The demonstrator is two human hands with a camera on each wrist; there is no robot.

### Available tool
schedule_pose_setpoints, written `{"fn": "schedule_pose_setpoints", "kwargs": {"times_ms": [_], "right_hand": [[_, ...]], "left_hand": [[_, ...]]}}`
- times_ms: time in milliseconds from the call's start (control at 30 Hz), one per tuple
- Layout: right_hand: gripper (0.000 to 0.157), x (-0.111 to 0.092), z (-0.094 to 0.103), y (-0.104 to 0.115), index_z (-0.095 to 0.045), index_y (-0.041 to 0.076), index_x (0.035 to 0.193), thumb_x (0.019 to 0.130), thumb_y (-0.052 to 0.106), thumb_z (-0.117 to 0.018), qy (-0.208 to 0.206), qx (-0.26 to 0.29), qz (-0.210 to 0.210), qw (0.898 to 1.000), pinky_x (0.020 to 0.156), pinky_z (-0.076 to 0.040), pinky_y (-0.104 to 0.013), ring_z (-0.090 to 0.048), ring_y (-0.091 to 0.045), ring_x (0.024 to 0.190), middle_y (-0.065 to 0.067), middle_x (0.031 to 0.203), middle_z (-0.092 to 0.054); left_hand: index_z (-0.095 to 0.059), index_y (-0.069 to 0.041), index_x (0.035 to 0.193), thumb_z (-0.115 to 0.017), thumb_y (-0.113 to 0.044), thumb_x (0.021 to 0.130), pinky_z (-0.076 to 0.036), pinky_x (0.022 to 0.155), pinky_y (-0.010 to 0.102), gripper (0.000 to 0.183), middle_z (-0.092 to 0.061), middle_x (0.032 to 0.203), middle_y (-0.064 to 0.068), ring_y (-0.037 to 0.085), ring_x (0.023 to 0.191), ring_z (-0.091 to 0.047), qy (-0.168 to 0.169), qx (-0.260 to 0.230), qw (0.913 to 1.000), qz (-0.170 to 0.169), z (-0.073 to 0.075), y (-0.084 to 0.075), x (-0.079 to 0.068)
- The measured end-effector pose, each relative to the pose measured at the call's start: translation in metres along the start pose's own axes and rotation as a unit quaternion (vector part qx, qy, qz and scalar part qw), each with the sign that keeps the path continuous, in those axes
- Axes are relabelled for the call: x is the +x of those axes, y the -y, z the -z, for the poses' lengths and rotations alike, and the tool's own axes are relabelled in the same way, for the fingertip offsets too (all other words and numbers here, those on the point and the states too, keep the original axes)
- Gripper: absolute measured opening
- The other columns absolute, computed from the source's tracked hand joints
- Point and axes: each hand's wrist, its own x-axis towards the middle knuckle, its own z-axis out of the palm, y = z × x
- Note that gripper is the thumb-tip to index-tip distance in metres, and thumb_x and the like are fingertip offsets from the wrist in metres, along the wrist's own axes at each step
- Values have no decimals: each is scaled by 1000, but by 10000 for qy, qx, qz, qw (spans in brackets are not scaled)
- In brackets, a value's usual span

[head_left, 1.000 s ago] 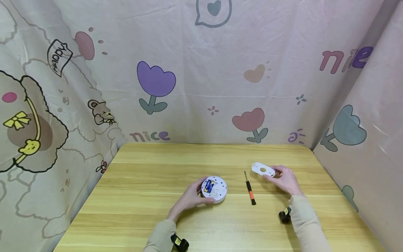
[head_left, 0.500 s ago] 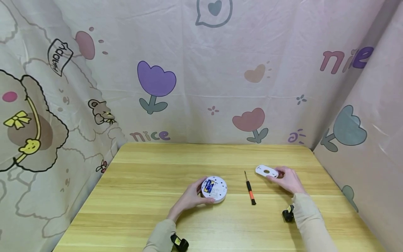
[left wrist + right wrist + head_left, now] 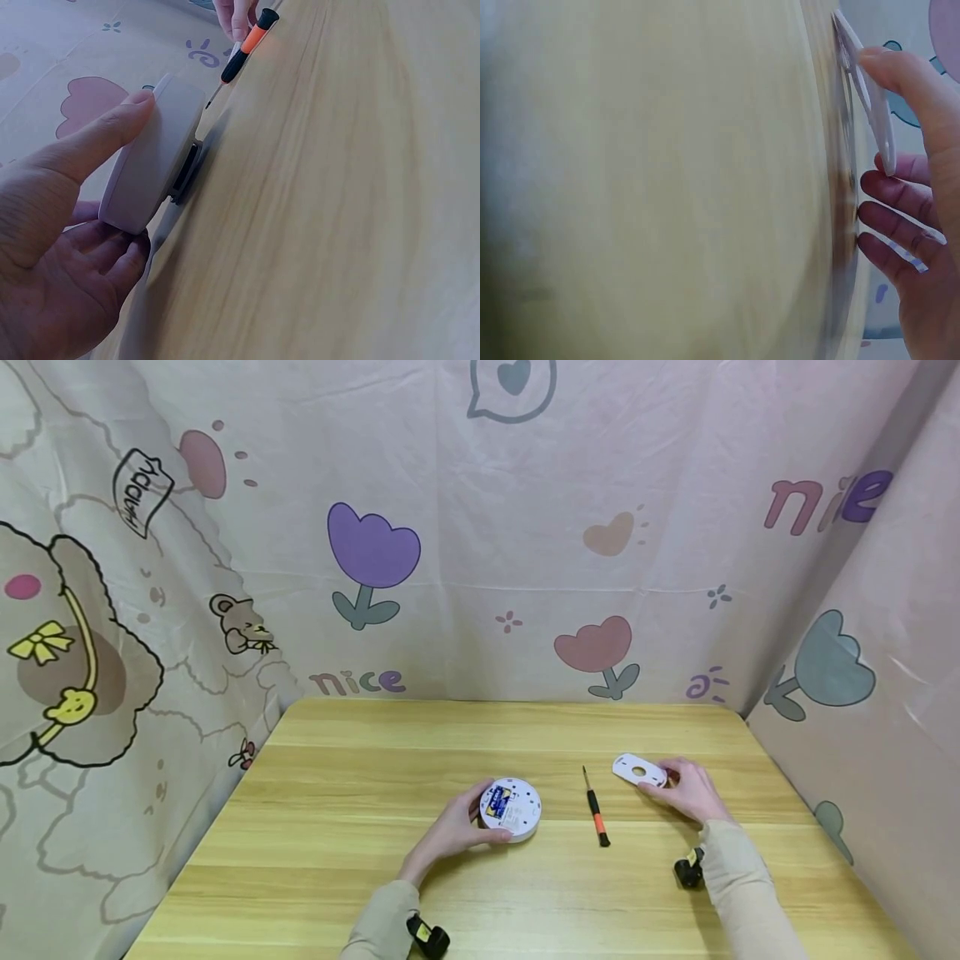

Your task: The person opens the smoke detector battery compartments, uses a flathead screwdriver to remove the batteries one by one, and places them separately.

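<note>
My left hand (image 3: 453, 827) holds a round white smoke detector (image 3: 522, 810) by its side, thumb at the near edge and fingers at the far edge. A blue-and-yellow label and small dark holes show on its upward face. In the left wrist view a dark part sticks out from the underside of the smoke detector (image 3: 154, 154), toward the table. On the right, my right hand (image 3: 692, 789) pinches one end of a flat white mounting plate (image 3: 655, 776) with rounded ends and a central hole. The right wrist view shows this mounting plate (image 3: 880, 120) edge-on, tilted close over the tabletop.
Between the hands lies a screwdriver (image 3: 595, 810) with a black-and-orange handle, its tip pointing to the back. The wooden table (image 3: 360, 777) ends at a printed curtain (image 3: 480, 552) behind, with more curtain at both sides. Each wrist carries a small black camera (image 3: 429, 937).
My right hand has moved a little to the right and nearer to me, carrying the mounting plate, which looks flatter now. The left hand and smoke detector have stayed in place.
</note>
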Motion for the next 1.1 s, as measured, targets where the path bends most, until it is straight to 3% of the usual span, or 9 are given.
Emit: {"fn": "schedule_pose_setpoints", "kwargs": {"times_ms": [233, 633, 767, 900, 1100], "right_hand": [[61, -2, -2, 0, -70, -6, 111, 77, 43, -84, 139, -223, -20, 9997, 101, -45, -69, -56, -51, 116, -32, 123, -62], [63, -1, -4, -3, -70, -8, 112, 76, 41, -86, 136, -254, -19, 9996, 102, -43, -68, -54, -50, 117, -32, 122, -61], [69, -1, -4, -2, -66, -10, 120, 78, 42, -85, 226, -136, -55, 9996, 105, -41, -69, -51, -52, 120, -35, 127, -58], [81, -1, -2, 0, -55, -12, 135, 81, 41, -82, 407, -10, -105, 9991, 107, -38, -71, -46, -55, 125, -40, 136, -51], [90, -3, 2, 8, -42, -13, 144, 83, 40, -80, 713, 107, -142, 9973, 110, -31, -75, -38, -60, 131, -43, 144, -41]], "left_hand": [[-29, 10, 153, -88, -22, 77, -34, 121, 51, 101, -34, 157, 32, 45, 146, -38, 3, 0, 10000, -41, 1, -1, -1], [-29, 10, 153, -87, -22, 78, -34, 122, 50, 100, -33, 158, 32, 45, 146, -37, 38, -39, 10000, -49, 2, -2, -1], [-29, 9, 153, -87, -23, 78, -34, 122, 51, 100, -34, 158, 32, 45, 146, -37, 38, -20, 10000, -44, 2, -2, -1], [-29, 10, 153, -87, -22, 78, -33, 122, 51, 100, -33, 158, 32, 45, 147, -37, 36, -38, 10000, -52, 2, -2, 0], [-29, 9, 153, -87, -22, 78, -33, 122, 51, 100, -34, 158, 32, 45, 146, -37, 30, 6, 10000, -63, 1, -1, 0]]}}
